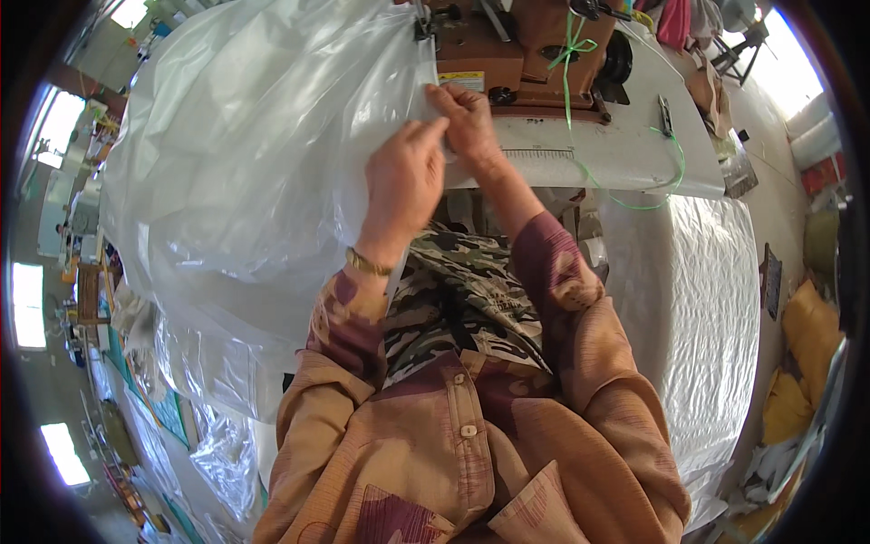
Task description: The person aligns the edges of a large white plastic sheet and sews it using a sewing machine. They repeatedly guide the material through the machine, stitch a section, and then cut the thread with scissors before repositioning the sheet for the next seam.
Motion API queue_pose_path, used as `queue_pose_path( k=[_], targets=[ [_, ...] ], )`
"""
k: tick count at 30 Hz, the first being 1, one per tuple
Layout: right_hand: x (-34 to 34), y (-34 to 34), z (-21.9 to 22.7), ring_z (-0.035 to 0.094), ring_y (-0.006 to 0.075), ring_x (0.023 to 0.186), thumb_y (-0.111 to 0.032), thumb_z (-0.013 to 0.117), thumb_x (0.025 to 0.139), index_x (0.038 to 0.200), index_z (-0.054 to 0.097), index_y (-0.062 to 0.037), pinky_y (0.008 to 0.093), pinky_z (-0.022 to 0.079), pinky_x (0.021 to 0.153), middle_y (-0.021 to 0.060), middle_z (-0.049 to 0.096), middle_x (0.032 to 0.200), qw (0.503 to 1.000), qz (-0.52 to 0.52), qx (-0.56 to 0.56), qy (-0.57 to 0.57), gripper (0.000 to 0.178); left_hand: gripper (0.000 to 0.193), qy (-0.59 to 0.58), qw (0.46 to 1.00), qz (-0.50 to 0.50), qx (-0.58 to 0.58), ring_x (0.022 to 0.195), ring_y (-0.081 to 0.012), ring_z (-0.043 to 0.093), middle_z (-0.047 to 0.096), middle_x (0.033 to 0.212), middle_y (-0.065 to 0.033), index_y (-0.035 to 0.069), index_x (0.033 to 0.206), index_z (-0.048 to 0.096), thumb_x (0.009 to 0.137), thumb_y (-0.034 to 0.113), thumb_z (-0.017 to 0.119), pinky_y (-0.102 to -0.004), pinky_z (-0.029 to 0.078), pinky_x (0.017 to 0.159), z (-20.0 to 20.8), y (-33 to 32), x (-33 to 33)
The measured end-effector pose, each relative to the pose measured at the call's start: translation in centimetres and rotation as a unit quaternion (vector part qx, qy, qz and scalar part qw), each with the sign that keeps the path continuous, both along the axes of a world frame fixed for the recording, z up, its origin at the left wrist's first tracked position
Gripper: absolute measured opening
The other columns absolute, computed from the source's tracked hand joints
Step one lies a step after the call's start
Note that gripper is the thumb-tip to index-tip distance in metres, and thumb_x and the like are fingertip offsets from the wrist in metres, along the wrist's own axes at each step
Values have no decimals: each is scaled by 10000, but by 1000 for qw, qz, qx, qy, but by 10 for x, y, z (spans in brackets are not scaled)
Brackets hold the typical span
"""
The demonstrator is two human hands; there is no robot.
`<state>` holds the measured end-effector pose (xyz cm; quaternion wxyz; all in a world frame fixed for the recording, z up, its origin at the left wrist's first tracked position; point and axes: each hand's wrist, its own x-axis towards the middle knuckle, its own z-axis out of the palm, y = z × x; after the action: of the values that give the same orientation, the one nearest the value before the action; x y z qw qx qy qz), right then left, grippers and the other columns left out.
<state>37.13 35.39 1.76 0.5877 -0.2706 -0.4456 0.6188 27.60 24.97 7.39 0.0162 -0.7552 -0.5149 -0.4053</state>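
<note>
Patterned sleeves lead up to both hands meeting at the clear plastic sheet's [245, 154] right edge, left hand [403, 177] nearer and right hand [467, 118] just beyond, both pinched on it, the sheet billowing leftward beside the brown sewing machine [526, 45].

- Two hands of mine: my left hand [403, 177] and my right hand [467, 118], both pinching the same edge.
- One big clear plastic bag [254, 154] bunched up on my left.
- One brown sewing machine [526, 50] in front of me.
- One white machine table [625, 136].
- One green string [569, 68] hanging off the machine and trailing over the table.
- One gold bracelet [367, 263] on my left wrist.
- One stack of white woven sheeting [698, 308] on my right.
- Yellow sacks [807, 354] at the far right: I think two or three, the rim blurs them.
</note>
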Motion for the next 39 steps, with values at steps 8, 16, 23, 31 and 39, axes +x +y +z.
queue_pose_path(
  k=[8,16,23,31,39],
  targets=[
    [20,-35,30,595,85,633,-233,692,885,840,677,-39,264,532,626,12,630,721,987,81,-84,-113,199,349,-7,909,-163,-385,1177,-352,597,628,1244,-207,8,1247,617,901,59,623,-426,489,996,-86,-124,-3],
    [43,-48,15,623,105,705,-194,616,943,996,671,23,269,545,688,32,664,845,967,109,-6,-229,230,496,64,957,215,-181,1296,-377,476,540,1371,-208,40,1390,497,983,318,552,-411,360,1113,-192,-117,-171],
    [22,-64,2,630,120,644,-178,591,971,998,660,25,267,548,611,50,658,773,979,83,-72,-174,217,358,131,929,319,-137,1106,-384,604,661,1150,-215,31,1220,639,959,258,547,-420,463,982,-111,-109,-309],
    [15,-78,-4,617,121,617,-155,567,982,916,656,46,266,510,571,69,664,746,980,84,-49,-175,229,250,145,968,-120,-169,826,-328,678,686,840,-124,57,1080,650,852,152,687,-443,540,741,-10,-131,-53],
    [29,-107,-6,641,122,657,-166,554,991,898,644,55,252,520,578,75,663,728,983,50,-56,-165,256,246,215,971,9,-100,950,-312,664,687,1053,-141,1,1102,647,873,83,608,-424,513,813,-3,-60,-22]
  ],
)
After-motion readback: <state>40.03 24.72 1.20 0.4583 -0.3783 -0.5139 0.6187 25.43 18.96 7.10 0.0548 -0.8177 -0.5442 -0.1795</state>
